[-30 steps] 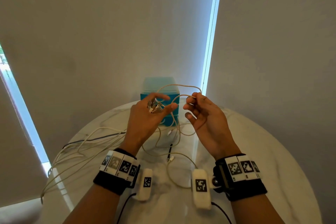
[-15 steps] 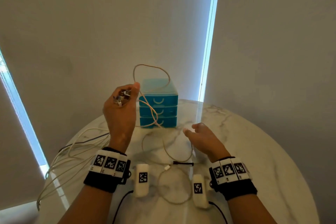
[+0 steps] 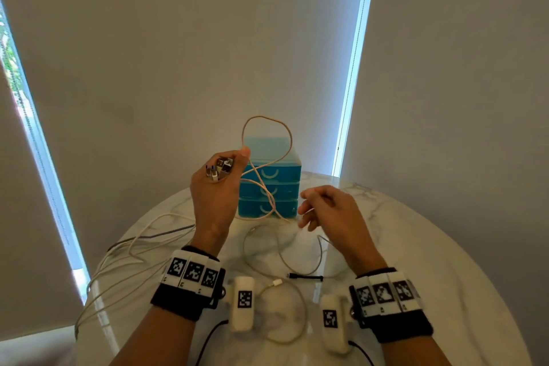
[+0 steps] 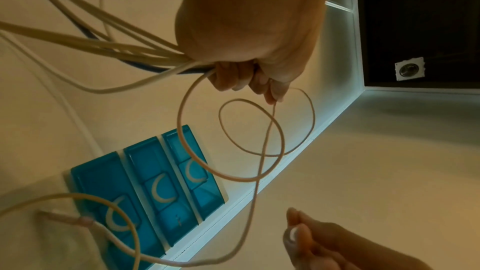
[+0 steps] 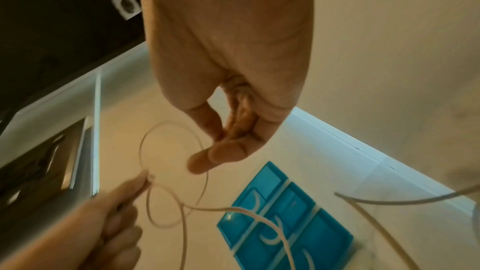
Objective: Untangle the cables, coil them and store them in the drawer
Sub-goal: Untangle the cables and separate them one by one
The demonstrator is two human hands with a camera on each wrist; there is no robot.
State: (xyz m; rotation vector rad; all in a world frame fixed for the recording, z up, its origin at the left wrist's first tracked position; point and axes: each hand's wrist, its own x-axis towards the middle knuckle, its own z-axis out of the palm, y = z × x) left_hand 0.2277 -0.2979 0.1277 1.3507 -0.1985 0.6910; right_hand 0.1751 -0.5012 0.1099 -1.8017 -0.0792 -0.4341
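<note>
My left hand (image 3: 217,196) is raised in front of the blue three-drawer unit (image 3: 282,184) and grips a bundle of cable plugs (image 3: 220,171). A thin beige cable (image 3: 291,142) loops above my thumb, then hangs down across the drawer fronts to the table. In the left wrist view, several cables (image 4: 116,48) run out of my left hand (image 4: 249,48), and the beige cable (image 4: 281,137) curls in two loops below it. My right hand (image 3: 329,211) hovers right of the hanging cable, fingers loosely curled. In the right wrist view my right hand (image 5: 228,69) holds nothing. All three drawers look closed.
The round marble table (image 3: 416,246) carries loose cable loops (image 3: 246,252) between my wrists, with a black plug (image 3: 306,277) and a white connector (image 3: 277,282). Several white cables (image 3: 133,249) trail off the table's left edge. Walls stand close behind the drawers.
One second ago both hands worked the cable together before the drawers. My right hand let go and dropped, and has now risen slightly again. My left hand lifted the plugs up and left.
</note>
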